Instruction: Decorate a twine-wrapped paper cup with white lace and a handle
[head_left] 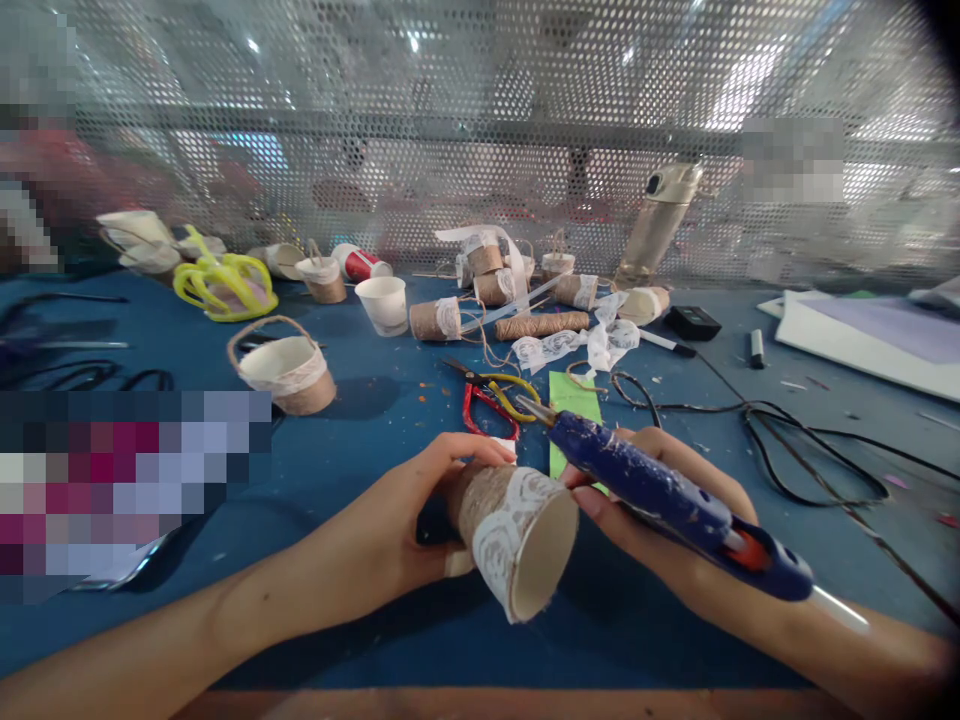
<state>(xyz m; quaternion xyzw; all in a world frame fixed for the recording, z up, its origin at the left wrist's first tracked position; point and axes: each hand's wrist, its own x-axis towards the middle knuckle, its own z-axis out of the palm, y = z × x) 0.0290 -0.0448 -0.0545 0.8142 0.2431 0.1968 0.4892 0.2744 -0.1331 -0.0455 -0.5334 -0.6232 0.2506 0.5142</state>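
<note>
Cup wrapped in twine and lace (pixel 493 545) is gripped in the left hand (pixel 409 500) at the front of the blue table (pixel 390 420): tilted, mouth turned right and toward the camera. Whether the tabletop is touched can't be told. Glue gun (pixel 637 470) is gripped in the right hand (pixel 701 470), nozzle pointed up-left above the cup's rim, clear glue stick (pixel 844 608) seen out the back. Right fingertips are held right at the rim; contact can't be confirmed. Scissors (pixel 474 378) with red and yellow handles are laid just beyond the cup, green strip (pixel 574 387) beside them, partly covered by the right hand. Twine roll (pixel 544 325) and lace ribbon (pixel 551 350) are placed farther back, near more wrapped cups. On writing: markings on the red-and-white cup (pixel 360 263) are too small to be read. Handled basket (pixel 307 390) is set left of the scissors, plain white cup (pixel 384 307) behind. Metal bottle (pixel 658 228) is stood by the perforated panel (pixel 465 170)
</note>
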